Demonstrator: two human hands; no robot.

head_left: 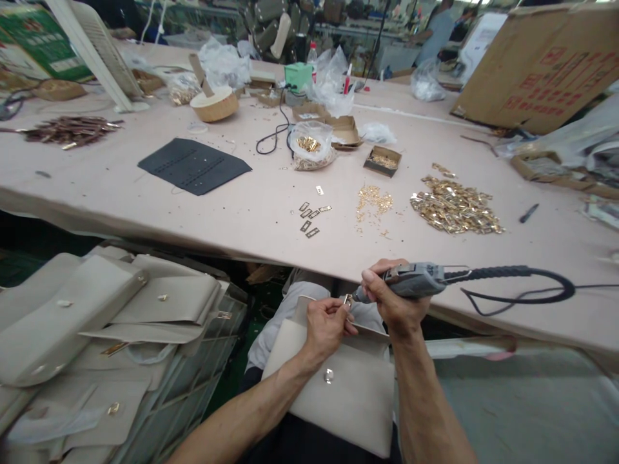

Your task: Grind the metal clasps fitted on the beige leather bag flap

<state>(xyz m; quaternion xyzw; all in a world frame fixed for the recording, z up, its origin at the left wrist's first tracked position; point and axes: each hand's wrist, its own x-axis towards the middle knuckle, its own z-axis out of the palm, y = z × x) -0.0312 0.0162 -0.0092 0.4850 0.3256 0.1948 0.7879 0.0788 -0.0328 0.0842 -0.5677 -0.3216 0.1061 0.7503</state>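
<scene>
A pale grey handbag [358,393] with a metal clasp [329,376] on its front lies across my lap. My left hand [326,325] is closed at the bag's upper edge, pinching a small gold metal fitting [347,301] by the flap. In my right hand [394,299] is a grey electric screwdriver [416,280], held level with its tip pointing left at the fitting. Its black cord [507,274] loops away to the right over the table edge. My fingers partly hide where tip and fitting meet.
On the table [242,225] are a pile of gold fittings [454,203], scattered small screws [373,203], several flat plates [312,216], a dark panel [193,164] and a bag of gold parts [309,147]. Stacked handbags [111,309] stand left; a large carton [541,67] stands right.
</scene>
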